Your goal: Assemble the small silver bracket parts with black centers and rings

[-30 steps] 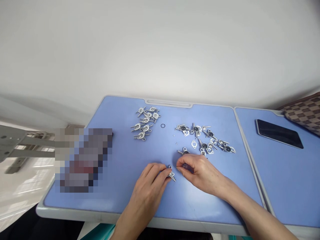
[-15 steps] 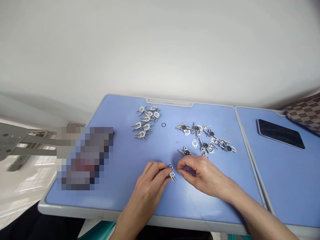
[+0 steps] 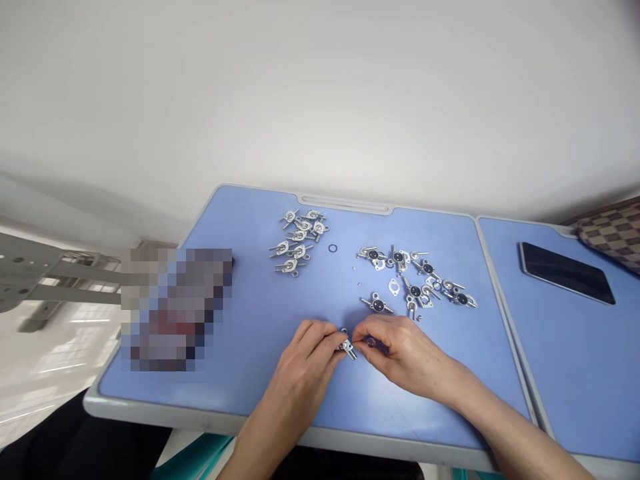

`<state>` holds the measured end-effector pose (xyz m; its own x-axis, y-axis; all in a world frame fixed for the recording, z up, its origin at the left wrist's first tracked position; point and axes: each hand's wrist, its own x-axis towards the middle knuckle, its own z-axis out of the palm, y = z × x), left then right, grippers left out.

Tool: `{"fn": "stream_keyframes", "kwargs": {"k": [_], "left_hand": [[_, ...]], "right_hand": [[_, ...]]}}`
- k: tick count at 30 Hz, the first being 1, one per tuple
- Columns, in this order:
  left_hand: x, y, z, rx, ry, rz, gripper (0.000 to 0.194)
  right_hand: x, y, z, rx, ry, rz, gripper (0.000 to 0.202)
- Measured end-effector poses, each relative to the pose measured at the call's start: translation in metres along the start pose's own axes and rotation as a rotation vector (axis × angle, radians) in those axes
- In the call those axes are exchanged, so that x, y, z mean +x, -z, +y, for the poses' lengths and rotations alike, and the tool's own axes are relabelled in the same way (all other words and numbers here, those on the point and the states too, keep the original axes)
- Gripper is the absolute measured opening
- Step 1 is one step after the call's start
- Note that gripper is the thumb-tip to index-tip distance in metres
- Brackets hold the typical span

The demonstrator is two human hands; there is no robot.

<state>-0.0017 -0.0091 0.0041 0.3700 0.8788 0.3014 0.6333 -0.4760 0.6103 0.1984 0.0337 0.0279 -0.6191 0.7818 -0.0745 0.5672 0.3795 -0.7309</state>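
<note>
My left hand (image 3: pixel 313 353) is closed around a small silver metal valve (image 3: pixel 350 350), pinched between thumb and fingers low over the table. The valve's ring and short pipe ends stick out past the fingertips. Right beside it, my right hand (image 3: pixel 400 350) has thumb and forefinger pinched together, their tips at the valve's edge. Something small with a see-through round end (image 3: pixel 371 342) shows under the curled right fingers, too hidden to name. A valve body with a black round face (image 3: pixel 377 305) lies just beyond the right hand.
Several silver valves with plates (image 3: pixel 295 250) lie at the back left. A black rubber ring (image 3: pixel 333 248) lies alone. Valve bodies, levers and flat plates (image 3: pixel 394 287) are scattered at right. A phone (image 3: pixel 565 272) and checkered bag (image 3: pixel 613 230) are far right; a blurred-out object (image 3: pixel 185 310) is left.
My right fingertips have come closer to the valve in my left hand. The view has shifted slightly, so the table's contents appear a little farther right.
</note>
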Motion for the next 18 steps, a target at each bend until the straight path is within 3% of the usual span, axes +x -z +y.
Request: {"fn": "stream_keyframes", "kwargs": {"k": [7,18], "left_hand": [[0.0019,-0.0008,0.0004,0.012,-0.02,-0.003,0.016],[0.0026,0.0023,0.0036,-0.008,-0.003,-0.027,0.016]], "right_hand": [[-0.0009,-0.0006,-0.0007,-0.016,0.028,0.0,0.011],[-0.0055,-0.0056,-0.0031,-0.28,0.172,-0.013,0.018]]}}
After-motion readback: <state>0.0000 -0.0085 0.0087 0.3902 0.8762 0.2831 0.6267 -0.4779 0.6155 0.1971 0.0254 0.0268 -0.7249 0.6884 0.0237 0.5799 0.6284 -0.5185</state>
